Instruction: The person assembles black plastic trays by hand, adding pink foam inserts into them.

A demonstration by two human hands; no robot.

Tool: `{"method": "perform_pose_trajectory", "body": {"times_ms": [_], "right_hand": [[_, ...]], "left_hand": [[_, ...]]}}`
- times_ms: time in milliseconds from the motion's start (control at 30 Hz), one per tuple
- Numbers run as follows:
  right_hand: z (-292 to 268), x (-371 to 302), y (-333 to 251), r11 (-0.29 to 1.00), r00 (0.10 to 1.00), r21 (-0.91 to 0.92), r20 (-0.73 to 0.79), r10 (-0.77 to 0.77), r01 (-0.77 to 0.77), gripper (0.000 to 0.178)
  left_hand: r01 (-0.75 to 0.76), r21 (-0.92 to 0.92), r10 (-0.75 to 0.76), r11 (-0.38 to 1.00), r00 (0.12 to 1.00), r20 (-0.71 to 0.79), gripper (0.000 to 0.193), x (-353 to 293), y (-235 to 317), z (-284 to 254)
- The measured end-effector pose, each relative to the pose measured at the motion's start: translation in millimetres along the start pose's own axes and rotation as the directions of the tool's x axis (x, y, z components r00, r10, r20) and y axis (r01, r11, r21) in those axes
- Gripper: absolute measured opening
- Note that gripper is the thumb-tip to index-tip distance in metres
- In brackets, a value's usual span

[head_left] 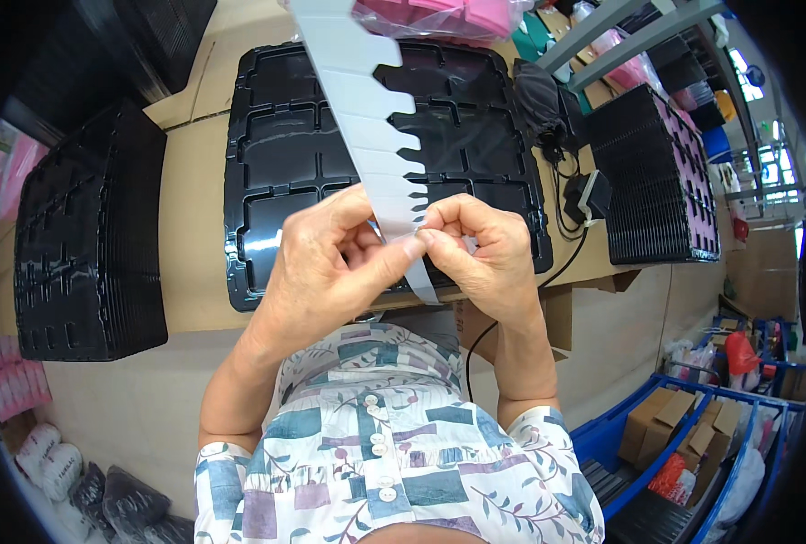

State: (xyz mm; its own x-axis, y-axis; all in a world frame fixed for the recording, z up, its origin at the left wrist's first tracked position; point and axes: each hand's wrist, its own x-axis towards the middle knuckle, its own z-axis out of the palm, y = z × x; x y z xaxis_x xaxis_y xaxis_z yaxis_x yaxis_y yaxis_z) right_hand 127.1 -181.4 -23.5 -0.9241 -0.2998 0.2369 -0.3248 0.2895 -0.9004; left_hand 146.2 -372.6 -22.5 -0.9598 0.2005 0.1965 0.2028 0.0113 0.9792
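A long white strip (359, 113) with a row of notches and tabs along its right edge slants up and away over a black plastic tray (281, 150). My left hand (321, 254) is closed around the strip's lower part, its thumb pressed near the notched edge. Thumb and forefinger of my right hand (485, 249) pinch at that same edge, touching the left thumb tip. Whatever small piece lies between the right fingertips is hidden. Below my hands the strip's tail (423, 283) hangs down past the tray's near edge. The tray has several shallow compartments and lies flat on a cardboard-covered table (194, 190).
Stacks of black trays stand at the left (95, 236) and right (648, 172); pink sheets show in the right one. A black adapter with cables (586, 195) sits beside the tray. Pink bagged items (448, 14) lie beyond it. Blue racks with cardboard boxes (657, 422) stand lower right.
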Motion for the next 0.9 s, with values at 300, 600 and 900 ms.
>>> {"method": "perform_pose_trajectory", "body": {"times_ms": [300, 600, 900], "right_hand": [[3.2, -1.8, 5.3, 0.846, 0.927, -0.417, -0.022, -0.374, 0.332, 0.011], [-45.6, 30.2, 7.5, 0.993, 0.999, -0.112, -0.022, -0.045, 0.043, 0.006], [-109.1, 169.1, 114.4, 0.722, 0.992, -0.685, 0.004, -0.129, 0.097, 0.016]], "left_hand": [[0.008, -0.250, -0.049, 0.968, 0.987, -0.155, 0.011, 4.5, -18.0, 14.1], [-0.133, 0.336, 0.173, 0.932, 0.980, -0.093, 0.006, -8.4, -27.7, 11.1], [0.218, -0.252, -0.217, 0.943, 0.976, 0.033, 0.013, -23.1, -34.1, -4.4]]}}
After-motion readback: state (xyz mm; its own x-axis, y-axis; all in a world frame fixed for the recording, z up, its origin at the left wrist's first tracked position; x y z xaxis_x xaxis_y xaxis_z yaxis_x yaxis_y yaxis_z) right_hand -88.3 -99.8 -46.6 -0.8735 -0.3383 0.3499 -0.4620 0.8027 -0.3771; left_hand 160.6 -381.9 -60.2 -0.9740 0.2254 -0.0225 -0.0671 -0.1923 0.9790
